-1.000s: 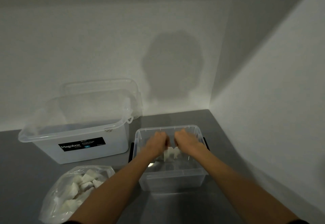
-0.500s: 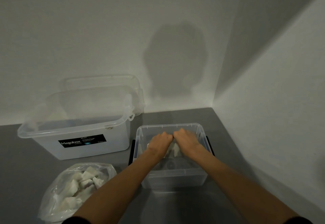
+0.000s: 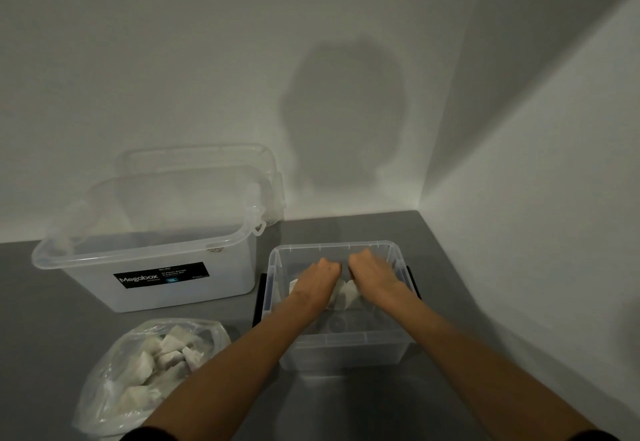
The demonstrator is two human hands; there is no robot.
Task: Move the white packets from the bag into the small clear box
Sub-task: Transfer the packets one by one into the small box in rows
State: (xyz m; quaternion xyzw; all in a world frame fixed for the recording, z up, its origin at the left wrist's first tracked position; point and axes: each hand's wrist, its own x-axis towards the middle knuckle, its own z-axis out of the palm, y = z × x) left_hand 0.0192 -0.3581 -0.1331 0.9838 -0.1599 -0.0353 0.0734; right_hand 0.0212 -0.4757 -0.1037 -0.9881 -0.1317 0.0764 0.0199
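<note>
The small clear box point(image 3: 346, 346) stands on the grey table, right of centre. Both of my hands reach down into it, knuckles up and fingers curled. My left hand point(image 3: 317, 279) and my right hand point(image 3: 372, 276) sit side by side, almost touching. Each grips white packets point(image 3: 343, 294), which poke out under and between the hands near the box floor. The clear plastic bag point(image 3: 104, 395) lies open at the lower left, with several white packets point(image 3: 166, 354) inside. My left forearm crosses its right edge.
A large translucent Megabox tub point(image 3: 149, 267) stands open at the left, behind the bag. Its lid point(image 3: 194, 160) leans against the back wall. The white walls meet in a corner just behind and to the right of the small box.
Both hands have stayed inside the small box over the packets, shifting only slightly. The view has drifted a little.
</note>
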